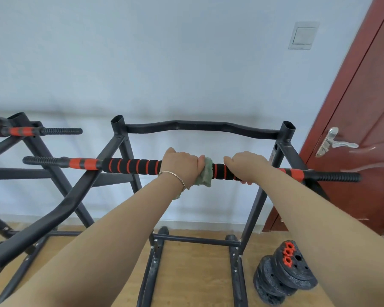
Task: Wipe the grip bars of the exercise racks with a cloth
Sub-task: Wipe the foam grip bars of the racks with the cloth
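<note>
The left hand (182, 166) curled round the cloth (205, 172), wrapped on the bar (131, 166) mid-rack (197, 125). The right hand (246, 166) gripped the bar just beside it. Bare foam ran leftward; the bar's right end neared the door (364, 107).

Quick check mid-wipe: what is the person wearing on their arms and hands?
No sleeves or gloves show: left forearm and right forearm are bare to the frame edge. A thin gold-coloured bangle circles the wrist of the left hand. The right hand and wrist show no ring, watch or band.
</note>
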The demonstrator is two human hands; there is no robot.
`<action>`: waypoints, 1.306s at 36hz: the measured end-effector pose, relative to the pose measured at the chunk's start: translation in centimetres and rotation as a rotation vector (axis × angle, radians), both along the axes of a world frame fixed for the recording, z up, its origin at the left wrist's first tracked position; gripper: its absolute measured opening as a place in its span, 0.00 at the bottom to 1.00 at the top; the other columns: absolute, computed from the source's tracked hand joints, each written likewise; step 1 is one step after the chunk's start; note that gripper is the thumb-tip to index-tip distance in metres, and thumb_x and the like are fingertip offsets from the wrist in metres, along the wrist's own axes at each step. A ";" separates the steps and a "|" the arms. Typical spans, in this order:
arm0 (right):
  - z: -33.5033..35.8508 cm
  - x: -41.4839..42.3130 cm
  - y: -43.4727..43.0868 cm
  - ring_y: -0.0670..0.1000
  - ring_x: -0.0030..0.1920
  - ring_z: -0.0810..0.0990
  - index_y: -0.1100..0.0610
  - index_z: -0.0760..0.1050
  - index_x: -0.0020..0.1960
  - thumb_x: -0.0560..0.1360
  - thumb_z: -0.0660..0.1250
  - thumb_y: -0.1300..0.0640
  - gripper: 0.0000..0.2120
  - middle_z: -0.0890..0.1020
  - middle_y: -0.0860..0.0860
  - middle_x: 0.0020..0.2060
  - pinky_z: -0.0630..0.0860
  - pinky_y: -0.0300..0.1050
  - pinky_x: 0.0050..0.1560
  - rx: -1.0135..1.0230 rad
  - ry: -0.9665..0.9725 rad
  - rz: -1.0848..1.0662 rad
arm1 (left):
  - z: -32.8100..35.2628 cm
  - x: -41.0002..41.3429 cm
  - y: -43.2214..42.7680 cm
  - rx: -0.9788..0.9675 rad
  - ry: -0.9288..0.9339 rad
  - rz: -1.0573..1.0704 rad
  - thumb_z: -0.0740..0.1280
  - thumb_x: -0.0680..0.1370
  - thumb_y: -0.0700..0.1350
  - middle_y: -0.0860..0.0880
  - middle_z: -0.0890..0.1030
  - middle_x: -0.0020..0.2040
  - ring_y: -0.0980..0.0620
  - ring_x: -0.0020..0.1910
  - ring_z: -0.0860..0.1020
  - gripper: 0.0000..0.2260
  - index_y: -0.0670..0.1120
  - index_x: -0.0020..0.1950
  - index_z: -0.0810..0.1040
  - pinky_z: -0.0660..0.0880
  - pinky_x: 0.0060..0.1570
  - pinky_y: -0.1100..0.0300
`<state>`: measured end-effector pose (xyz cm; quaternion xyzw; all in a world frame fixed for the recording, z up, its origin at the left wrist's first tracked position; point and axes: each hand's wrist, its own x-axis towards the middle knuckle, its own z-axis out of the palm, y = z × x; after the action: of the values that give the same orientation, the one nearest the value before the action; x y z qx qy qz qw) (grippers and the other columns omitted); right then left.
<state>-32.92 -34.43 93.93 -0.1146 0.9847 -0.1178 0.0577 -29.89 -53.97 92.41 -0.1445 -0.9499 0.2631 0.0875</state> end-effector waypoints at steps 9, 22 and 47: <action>-4.3 2.3 0.8 0.51 0.26 0.69 0.56 0.71 0.38 0.81 0.50 0.47 0.21 0.70 0.48 0.27 0.62 0.41 0.30 0.242 0.701 0.133 | 0.4 0.2 -0.8 0.049 0.027 0.027 0.61 0.76 0.42 0.54 0.72 0.34 0.49 0.33 0.73 0.12 0.48 0.58 0.65 0.65 0.41 0.54; -1.0 0.7 -1.8 0.54 0.34 0.76 0.55 0.67 0.49 0.75 0.63 0.61 0.06 0.72 0.50 0.32 0.73 0.45 0.35 0.490 0.352 0.139 | -0.6 0.0 -0.2 0.087 0.086 0.056 0.67 0.73 0.43 0.53 0.67 0.33 0.50 0.32 0.73 0.16 0.47 0.57 0.67 0.63 0.40 0.54; -6.3 3.2 -3.2 0.52 0.49 0.74 0.51 0.75 0.46 0.78 0.61 0.46 0.10 0.78 0.47 0.48 0.73 0.53 0.53 -0.402 0.722 0.082 | 0.7 -0.6 -0.5 0.258 -0.039 0.115 0.65 0.78 0.46 0.51 0.70 0.47 0.50 0.40 0.71 0.12 0.48 0.59 0.68 0.66 0.46 0.54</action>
<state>-29.69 -37.65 87.66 -0.1965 0.8937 -0.2578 -0.3102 -30.50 -54.49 93.10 -0.0824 -0.9841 0.1403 0.0714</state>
